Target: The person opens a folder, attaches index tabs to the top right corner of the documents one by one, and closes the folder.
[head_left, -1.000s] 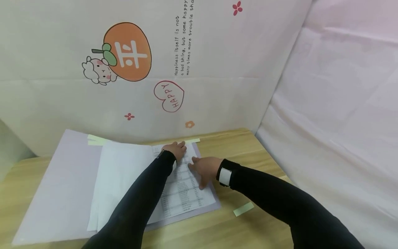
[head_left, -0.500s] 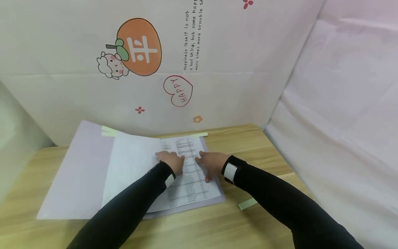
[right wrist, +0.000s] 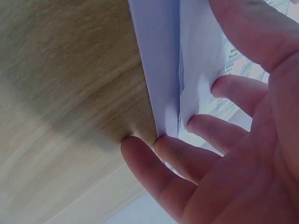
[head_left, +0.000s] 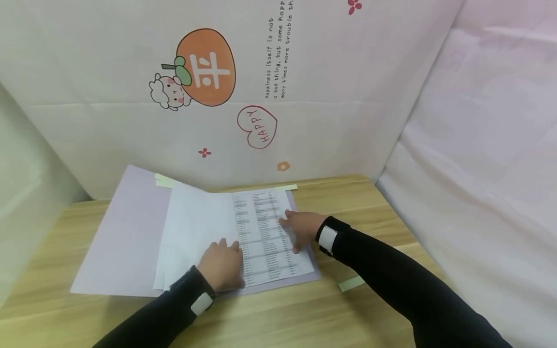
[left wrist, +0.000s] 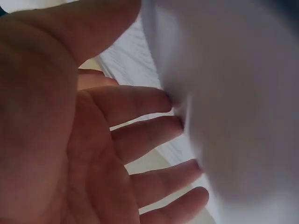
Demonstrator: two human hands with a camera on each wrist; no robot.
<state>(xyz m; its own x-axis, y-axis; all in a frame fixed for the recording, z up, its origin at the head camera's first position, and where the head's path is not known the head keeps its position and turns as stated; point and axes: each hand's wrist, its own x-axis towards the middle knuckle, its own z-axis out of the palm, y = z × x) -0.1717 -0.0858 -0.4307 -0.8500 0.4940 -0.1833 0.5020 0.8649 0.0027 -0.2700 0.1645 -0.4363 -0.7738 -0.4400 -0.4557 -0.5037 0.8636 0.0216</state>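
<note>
A lavender folder (head_left: 117, 241) lies spread open on the wooden table, with white sheets (head_left: 196, 212) in it. On its right side is a page (head_left: 270, 251) printed with rows of small text. My left hand (head_left: 222, 266) is at the fold near the bottom of the sheets, and its extended fingertips touch the white paper (left wrist: 243, 116) in the left wrist view. With fingers spread, my right hand (head_left: 302, 227) rests on the printed page's right edge. In the right wrist view, its fingertips touch the page, the folder's edge (right wrist: 156, 60) and the table.
Pale green tape strips (head_left: 164, 181) sit at the folder's top left, with another strip (head_left: 285, 187) at the top edge of the page. One more strip (head_left: 351, 283) is stuck on the table (head_left: 287, 314) under the right forearm. Printed white cloth (head_left: 87, 58) hangs behind.
My left hand has slid from the top of the printed page down along the fold towards the near edge. The right hand stays at the page's right edge. The head view has shifted slightly.
</note>
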